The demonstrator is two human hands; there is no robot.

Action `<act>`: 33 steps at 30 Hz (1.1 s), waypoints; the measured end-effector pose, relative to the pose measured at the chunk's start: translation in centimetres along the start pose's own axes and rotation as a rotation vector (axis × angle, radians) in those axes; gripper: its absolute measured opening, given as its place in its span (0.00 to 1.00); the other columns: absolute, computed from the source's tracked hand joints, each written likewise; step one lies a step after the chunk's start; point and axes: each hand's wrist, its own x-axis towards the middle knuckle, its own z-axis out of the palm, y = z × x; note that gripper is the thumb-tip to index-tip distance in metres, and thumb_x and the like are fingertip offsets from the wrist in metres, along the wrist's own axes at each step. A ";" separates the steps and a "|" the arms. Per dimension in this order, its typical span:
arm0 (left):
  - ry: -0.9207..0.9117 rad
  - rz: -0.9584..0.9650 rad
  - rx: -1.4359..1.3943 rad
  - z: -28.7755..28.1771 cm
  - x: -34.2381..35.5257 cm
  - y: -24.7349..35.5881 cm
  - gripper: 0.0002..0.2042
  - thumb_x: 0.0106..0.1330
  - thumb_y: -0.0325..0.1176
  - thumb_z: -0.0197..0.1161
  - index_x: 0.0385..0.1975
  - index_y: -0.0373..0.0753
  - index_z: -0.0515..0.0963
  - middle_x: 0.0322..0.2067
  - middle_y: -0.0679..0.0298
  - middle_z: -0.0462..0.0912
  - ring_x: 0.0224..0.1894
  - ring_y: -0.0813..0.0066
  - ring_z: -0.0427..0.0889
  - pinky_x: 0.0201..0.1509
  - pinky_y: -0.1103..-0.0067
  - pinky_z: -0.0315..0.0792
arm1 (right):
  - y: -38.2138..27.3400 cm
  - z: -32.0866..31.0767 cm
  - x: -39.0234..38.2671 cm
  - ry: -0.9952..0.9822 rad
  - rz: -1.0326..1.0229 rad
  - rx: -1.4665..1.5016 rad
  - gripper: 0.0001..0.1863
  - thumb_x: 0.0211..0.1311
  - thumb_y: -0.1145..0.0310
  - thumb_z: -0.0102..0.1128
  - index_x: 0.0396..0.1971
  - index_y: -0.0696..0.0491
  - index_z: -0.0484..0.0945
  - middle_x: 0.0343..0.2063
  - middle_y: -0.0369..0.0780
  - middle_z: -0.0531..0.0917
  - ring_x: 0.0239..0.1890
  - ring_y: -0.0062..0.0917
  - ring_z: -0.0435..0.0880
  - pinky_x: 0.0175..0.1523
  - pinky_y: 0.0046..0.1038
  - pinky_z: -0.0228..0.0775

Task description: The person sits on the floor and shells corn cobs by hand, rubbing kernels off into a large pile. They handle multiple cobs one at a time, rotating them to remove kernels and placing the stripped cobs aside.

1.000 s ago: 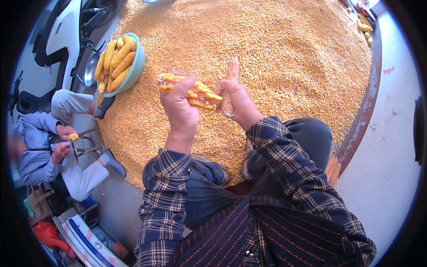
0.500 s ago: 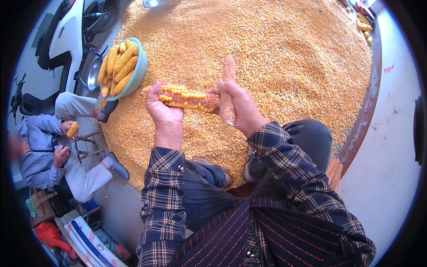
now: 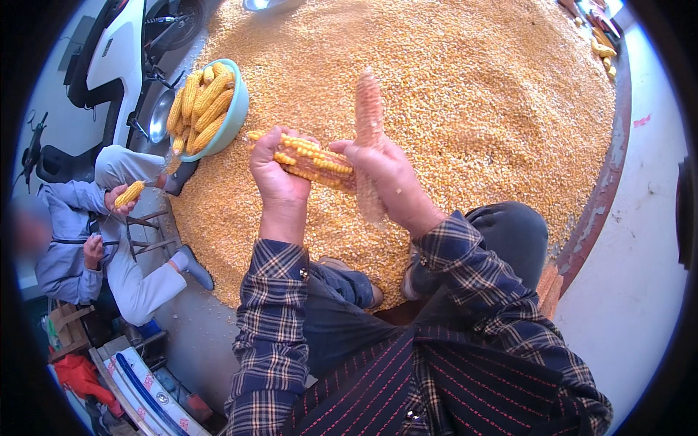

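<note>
My left hand (image 3: 280, 171) is closed around one end of a partly shelled ear of corn (image 3: 318, 161), held sideways. Rows of yellow kernels remain on it between stretches of bare reddish cob. In my right hand (image 3: 396, 178) is a bare corn cob (image 3: 369, 109), nearly upright, its lower half smeared by motion. The cob crosses the right end of the ear and touches it there. Below both hands spreads a wide heap of loose corn kernels (image 3: 472, 123).
A light green basin (image 3: 238, 109) full of corn ears stands at the left. Beyond it leans a white scooter (image 3: 116, 58). A seated person (image 3: 73, 218) at the left holds an ear (image 3: 131, 193). A metal bowl (image 3: 265, 3) sits at the far edge; more ears (image 3: 602, 49) lie far right.
The bare cob has shifted upward against the ear, and the ear now tilts down toward its right end. Fewer kernels show near that end. The seated person's hands have moved apart.
</note>
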 end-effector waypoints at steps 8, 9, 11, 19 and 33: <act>0.262 0.084 0.125 2.0 -1.4 -3.0 0.05 0.55 0.31 0.62 0.27 0.40 0.72 0.24 0.68 0.74 0.29 0.76 0.75 0.39 0.76 0.72 | 3.4 -1.4 1.8 0.217 -0.034 -0.097 0.14 0.54 0.66 0.55 0.35 0.61 0.72 0.28 0.39 0.78 0.29 0.21 0.75 0.35 0.26 0.68; 0.217 0.110 0.178 1.9 -1.6 -3.2 0.05 0.55 0.31 0.62 0.27 0.41 0.72 0.25 0.69 0.73 0.29 0.78 0.74 0.39 0.78 0.70 | 3.1 -1.6 1.9 0.216 0.037 -0.098 0.14 0.53 0.65 0.55 0.35 0.61 0.72 0.27 0.39 0.78 0.28 0.22 0.75 0.34 0.27 0.68; 0.176 0.055 0.169 1.9 -1.6 -3.3 0.05 0.55 0.32 0.61 0.28 0.41 0.72 0.24 0.69 0.73 0.29 0.77 0.74 0.39 0.78 0.71 | 3.0 -2.0 2.4 0.230 0.168 -0.063 0.16 0.54 0.62 0.54 0.35 0.61 0.72 0.26 0.41 0.78 0.26 0.26 0.75 0.32 0.30 0.68; 0.260 0.002 0.108 1.0 -1.0 -3.4 0.06 0.55 0.31 0.62 0.28 0.41 0.72 0.25 0.69 0.73 0.30 0.77 0.75 0.39 0.77 0.71 | 2.5 -0.9 1.2 0.133 0.025 -0.028 0.13 0.54 0.65 0.56 0.32 0.60 0.71 0.26 0.37 0.76 0.27 0.19 0.73 0.32 0.26 0.67; 0.206 0.059 0.234 2.5 -2.1 -4.4 0.08 0.54 0.24 0.63 0.29 0.41 0.69 0.25 0.70 0.71 0.27 0.80 0.73 0.32 0.80 0.70 | 4.0 -0.5 1.6 0.192 -0.018 -0.001 0.13 0.56 0.63 0.55 0.33 0.57 0.71 0.25 0.36 0.75 0.27 0.21 0.73 0.33 0.26 0.67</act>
